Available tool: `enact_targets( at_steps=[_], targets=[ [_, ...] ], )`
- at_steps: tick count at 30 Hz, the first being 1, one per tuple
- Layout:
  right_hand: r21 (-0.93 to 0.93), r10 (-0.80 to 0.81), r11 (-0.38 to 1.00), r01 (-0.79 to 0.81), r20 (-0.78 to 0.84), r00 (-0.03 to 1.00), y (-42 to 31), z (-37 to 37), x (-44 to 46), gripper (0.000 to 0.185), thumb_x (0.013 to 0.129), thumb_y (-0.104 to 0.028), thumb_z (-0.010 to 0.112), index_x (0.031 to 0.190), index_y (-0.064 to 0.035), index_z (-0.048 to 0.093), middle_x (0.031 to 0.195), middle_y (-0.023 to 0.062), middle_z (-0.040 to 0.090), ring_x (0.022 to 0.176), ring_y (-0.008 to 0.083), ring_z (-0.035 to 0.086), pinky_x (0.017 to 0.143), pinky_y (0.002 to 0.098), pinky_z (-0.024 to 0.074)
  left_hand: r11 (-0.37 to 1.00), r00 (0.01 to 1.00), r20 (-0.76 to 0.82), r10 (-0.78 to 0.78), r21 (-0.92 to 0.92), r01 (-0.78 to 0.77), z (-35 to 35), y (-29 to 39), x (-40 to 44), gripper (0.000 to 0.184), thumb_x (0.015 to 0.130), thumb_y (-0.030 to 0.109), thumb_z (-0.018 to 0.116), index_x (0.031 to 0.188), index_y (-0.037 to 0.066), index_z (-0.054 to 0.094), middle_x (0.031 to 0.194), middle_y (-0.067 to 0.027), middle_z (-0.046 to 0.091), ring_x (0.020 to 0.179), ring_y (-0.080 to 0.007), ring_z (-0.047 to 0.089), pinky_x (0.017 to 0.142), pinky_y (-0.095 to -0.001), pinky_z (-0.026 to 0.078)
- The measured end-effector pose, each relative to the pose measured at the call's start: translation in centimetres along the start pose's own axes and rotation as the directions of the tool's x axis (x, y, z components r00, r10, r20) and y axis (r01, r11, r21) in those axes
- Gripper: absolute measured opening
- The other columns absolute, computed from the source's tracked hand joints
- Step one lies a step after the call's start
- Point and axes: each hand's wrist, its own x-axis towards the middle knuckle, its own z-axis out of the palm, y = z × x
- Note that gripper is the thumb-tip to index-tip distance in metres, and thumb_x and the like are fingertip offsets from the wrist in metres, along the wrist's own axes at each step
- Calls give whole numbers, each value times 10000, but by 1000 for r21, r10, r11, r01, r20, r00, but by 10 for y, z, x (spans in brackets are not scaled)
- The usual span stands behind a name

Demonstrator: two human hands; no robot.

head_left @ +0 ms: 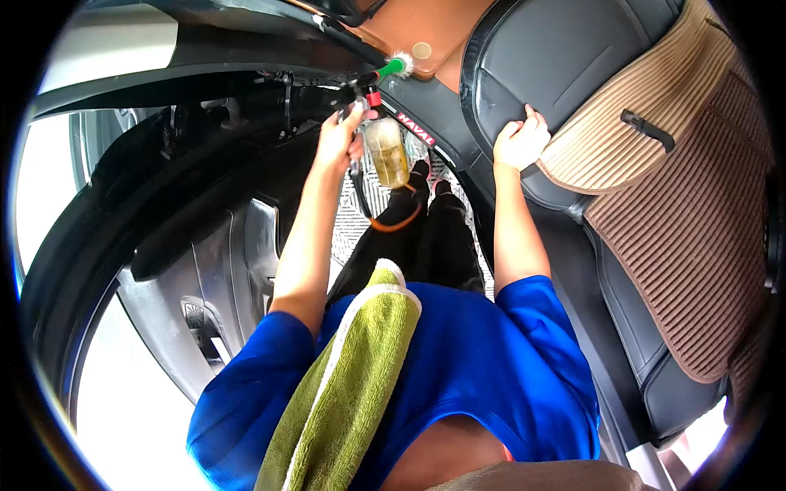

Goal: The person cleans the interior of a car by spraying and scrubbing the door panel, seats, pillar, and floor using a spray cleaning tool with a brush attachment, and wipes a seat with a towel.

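My left hand [338, 141] is closed around the handle of a spray cleaning gun [374, 99]. The gun has a green nozzle [391, 69] tipped with a ring of white bristles, pointing toward the car floor. Below it hangs a clear bottle [388, 155], partly filled with yellowish liquid. A black and orange hose [396, 224] curves down in front of my legs. My right hand [521, 143] rests against the edge of the black car seat [540, 65], fingers loosely bent and apart, apparently holding nothing.
A door sill [416, 129] marked HAVAL lies between my hands. To the left stands the opened car door [196, 270]. Beige and brown ribbed covers [671, 237] lie over the seat. An orange-brown floor mat [417, 24] shows ahead; a green towel [352, 368] hangs over my shirt.
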Motion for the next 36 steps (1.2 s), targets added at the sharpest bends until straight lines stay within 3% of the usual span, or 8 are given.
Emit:
enact_targets(
  at_steps=[6,10,15,23,27,31,33,36],
  targets=[
    [-4,-30,1000,30,14,999,2,4,2,343,715,-75,494,1040,-66,602,1037,147,554,910,324,515,800,427,430,931,957,-182,227,329,-158,34,-72,83,188,827,212,673,802,33,618,552,12,535,343,-56,328,318,-263,239],
    [-27,-57,998,57,-3,998,3,6,-1,350,698,-78,485,1029,-66,601,1034,152,544,904,332,511,792,434,424,965,988,119,103,230,-128,54,-92,54,151,804,172,708,885,48,680,642,4,601,497,-68,485,472,-239,384],
    [-11,-41,999,41,-3,999,1,5,-1,360,687,-76,482,1026,-72,602,1027,148,539,895,333,507,793,438,422,845,905,408,-123,521,-120,67,-103,5,207,797,152,708,936,2,675,739,-7,635,668,-65,516,620,-236,425],
    [-34,-14,999,14,-7,1000,3,10,-2,353,703,-83,473,1020,-106,627,1039,119,561,907,312,518,806,422,425,910,964,-210,161,409,-63,10,-93,60,194,824,189,673,865,-1,672,724,-34,653,608,-85,525,563,-273,433],
    [-40,-10,999,10,5,1000,3,13,-2,356,705,-81,470,1024,-105,626,1043,121,556,909,316,512,809,422,422,817,915,-179,361,533,-218,-12,-108,79,222,799,189,681,899,-9,666,738,-108,675,624,-120,563,620,-306,451],
    [-46,-11,999,12,7,1000,4,11,-3,354,704,-78,468,1020,-105,626,1040,123,551,915,319,504,808,422,416,819,929,-97,357,510,-262,6,-138,46,345,785,259,715,956,-34,648,815,-97,667,713,-147,576,666,-307,465],
    [-52,-23,998,23,-6,1000,2,12,-3,352,703,-74,466,1016,-106,625,1036,124,551,908,320,505,803,422,415,872,994,73,85,478,-109,34,-114,0,385,782,291,708,1002,-18,646,861,-133,674,776,-168,587,721,-324,464],
    [-54,-33,998,32,-10,999,4,11,-2,349,703,-72,464,1012,-104,625,1026,124,554,893,317,509,789,423,418,863,964,252,-82,502,-58,48,-141,-19,302,787,237,712,951,-10,660,758,-21,622,695,-89,510,654,-268,438]
  ],
)
